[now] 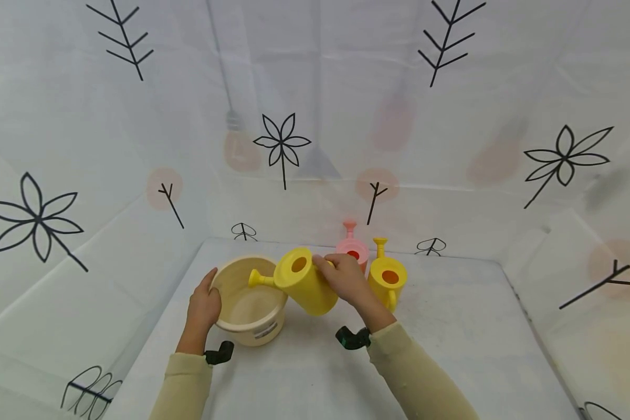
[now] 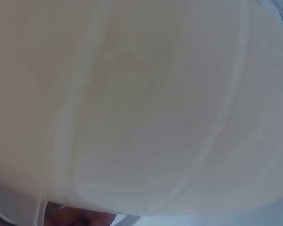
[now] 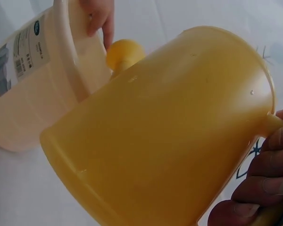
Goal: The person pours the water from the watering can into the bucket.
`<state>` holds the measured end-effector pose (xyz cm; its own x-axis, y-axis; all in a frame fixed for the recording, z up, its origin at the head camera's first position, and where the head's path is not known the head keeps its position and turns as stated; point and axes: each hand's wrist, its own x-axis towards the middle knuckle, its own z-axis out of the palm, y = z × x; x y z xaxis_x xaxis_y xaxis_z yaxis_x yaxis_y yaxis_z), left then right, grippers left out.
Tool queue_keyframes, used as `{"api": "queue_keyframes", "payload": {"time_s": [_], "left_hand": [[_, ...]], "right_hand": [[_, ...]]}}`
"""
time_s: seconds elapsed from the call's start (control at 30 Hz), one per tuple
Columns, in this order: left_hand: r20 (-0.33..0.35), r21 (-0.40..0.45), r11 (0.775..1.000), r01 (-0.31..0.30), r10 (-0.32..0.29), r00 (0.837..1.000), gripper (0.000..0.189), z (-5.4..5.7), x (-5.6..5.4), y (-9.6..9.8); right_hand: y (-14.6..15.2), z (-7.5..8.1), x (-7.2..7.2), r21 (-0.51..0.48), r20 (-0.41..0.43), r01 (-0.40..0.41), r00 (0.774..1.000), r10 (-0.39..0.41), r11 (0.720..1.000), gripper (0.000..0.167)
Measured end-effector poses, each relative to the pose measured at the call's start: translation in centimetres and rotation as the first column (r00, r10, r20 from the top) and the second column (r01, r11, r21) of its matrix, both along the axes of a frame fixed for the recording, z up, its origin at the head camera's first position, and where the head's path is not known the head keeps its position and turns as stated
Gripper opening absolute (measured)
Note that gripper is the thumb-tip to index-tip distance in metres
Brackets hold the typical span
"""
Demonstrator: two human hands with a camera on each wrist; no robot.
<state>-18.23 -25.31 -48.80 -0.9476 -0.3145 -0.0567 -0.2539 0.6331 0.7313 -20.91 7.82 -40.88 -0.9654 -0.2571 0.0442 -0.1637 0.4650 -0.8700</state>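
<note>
My right hand grips the handle of a yellow watering can. The can is held tilted to the left, its spout reaching over a cream plastic basin. Seen from the right wrist, curled fingers wrap the can's handle, and the sprinkler head overlaps the basin's rim. My left hand holds the basin by its left rim, with fingers on the inner side. The basin's outer wall fills nearly all of the left wrist view, hiding most of that hand.
Behind my right hand stand a second yellow watering can and a pink one, partly covered by that hand. A white table surface lies under everything. White sheets with black plant drawings hang at the back and sides.
</note>
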Motion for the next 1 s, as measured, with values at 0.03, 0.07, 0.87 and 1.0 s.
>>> {"api": "queue_keyframes", "payload": {"time_s": [0.03, 0.07, 0.87, 1.0], "left_hand": [[0.0, 0.002, 1.0, 0.0, 0.0, 1.0, 0.057, 0.0, 0.0, 0.0], [0.0, 0.003, 1.0, 0.0, 0.0, 1.0, 0.057, 0.0, 0.0, 0.0], [0.021, 0.026, 1.0, -0.003, 0.002, 1.0, 0.058, 0.0, 0.0, -0.1], [0.018, 0.027, 1.0, -0.005, 0.005, 1.0, 0.057, 0.0, -0.1, -0.1]], "right_hand": [[-0.1, 0.1, 0.0, 0.008, -0.001, -0.002, 1.0, 0.002, 1.0, 0.048], [-0.1, 0.2, 0.0, 0.015, -0.003, -0.002, 1.0, 0.003, 1.0, 0.048], [-1.2, 1.6, 0.1, 0.157, -0.03, -0.019, 0.999, 0.024, 0.987, 0.044], [-1.3, 1.7, 0.0, 0.176, -0.055, -0.026, 0.998, 0.036, 0.984, 0.045]]}}
